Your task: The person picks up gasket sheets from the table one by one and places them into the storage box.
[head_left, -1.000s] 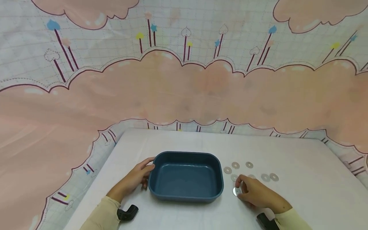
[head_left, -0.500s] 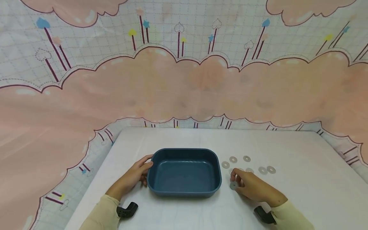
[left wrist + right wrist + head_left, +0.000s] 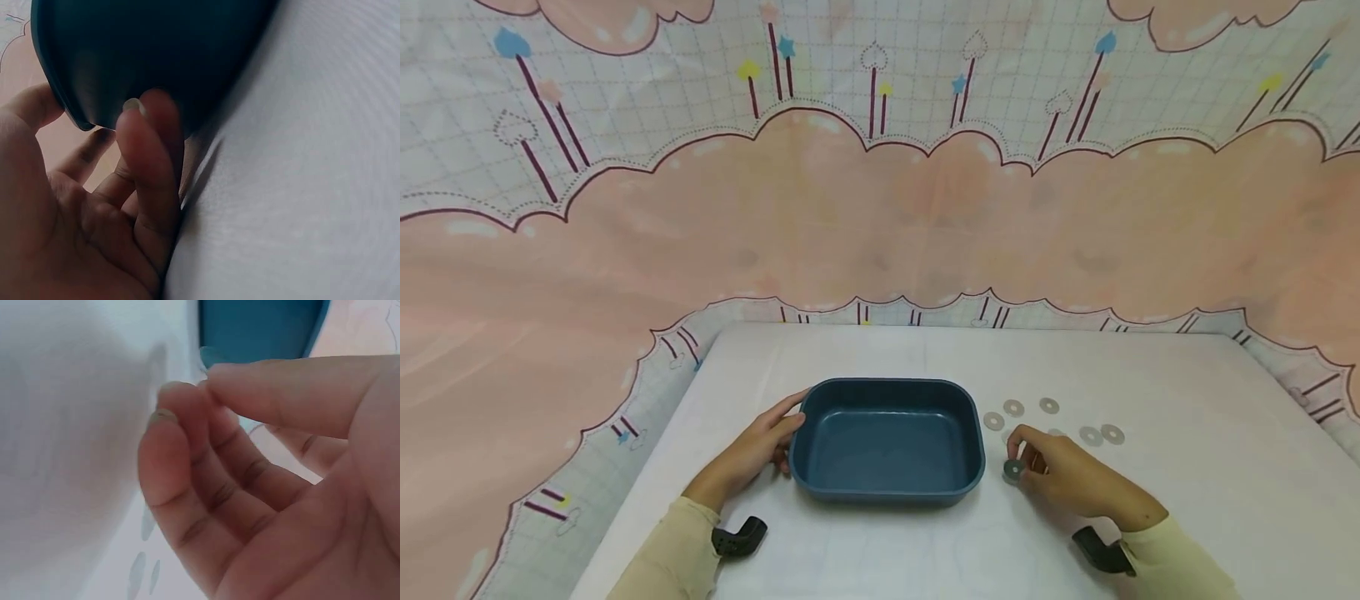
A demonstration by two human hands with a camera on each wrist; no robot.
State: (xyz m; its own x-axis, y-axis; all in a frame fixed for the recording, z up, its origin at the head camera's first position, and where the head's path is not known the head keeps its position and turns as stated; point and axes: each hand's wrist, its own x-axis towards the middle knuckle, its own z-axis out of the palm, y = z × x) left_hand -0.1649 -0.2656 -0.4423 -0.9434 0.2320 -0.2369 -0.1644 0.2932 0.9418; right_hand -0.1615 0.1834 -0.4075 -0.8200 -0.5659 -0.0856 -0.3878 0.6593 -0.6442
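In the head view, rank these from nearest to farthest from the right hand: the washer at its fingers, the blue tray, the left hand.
1. Washer: pinched at the right hand's fingertips, just right of the tray.
2. Blue tray: beside the hand, on its left.
3. Left hand: across the tray, at its far left edge.

Tray (image 3: 887, 492): dark blue throughout, plain — no pattern. Washers: 1 grey-silver washer (image 3: 1013, 471) held at the right hand (image 3: 1063, 475); 5 loose washers (image 3: 1013, 407) of the same pale silver on the table. Table (image 3: 1187, 467): plain white. Sleeves (image 3: 662, 567): pale cream (both arms). Wrist mounts (image 3: 739, 537): black. Backdrop cloth (image 3: 880, 225): pink clouds outlined in maroon on a white grid — small blue, yellow and pink hearts and stars on maroon stems.
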